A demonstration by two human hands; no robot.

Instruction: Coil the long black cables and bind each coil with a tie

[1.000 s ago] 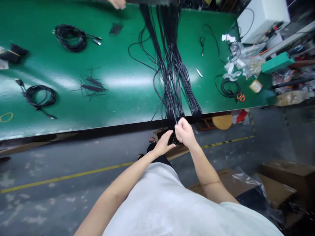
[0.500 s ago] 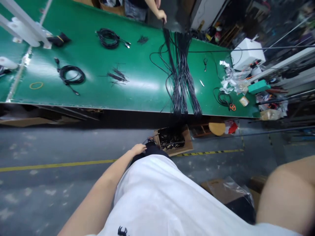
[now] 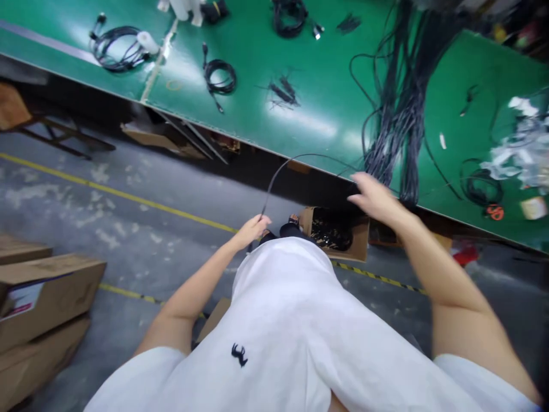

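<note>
My left hand (image 3: 253, 229) is closed on a single black cable (image 3: 286, 165) that arcs up from it to the table edge. My right hand (image 3: 374, 197) reaches toward the hanging ends of a thick bundle of black cables (image 3: 397, 109) that lies across the green table (image 3: 240, 120); its fingers are blurred but look spread, with nothing in them. Below the bundle, on the floor, stands an open cardboard box (image 3: 337, 232) with black pieces inside.
Coiled black cables (image 3: 219, 75) (image 3: 118, 48) (image 3: 291, 10), a pile of black ties (image 3: 283, 91), scraps of plastic wrap (image 3: 521, 143) and orange scissors (image 3: 494, 212) lie on the table. Cardboard boxes (image 3: 40, 294) are stacked at the left on the grey floor with yellow lines.
The view has swung left and tilted. My left hand now pulls one cable away from the bundle. My right hand, out of view half a second ago, has come back toward the bundle's ends.
</note>
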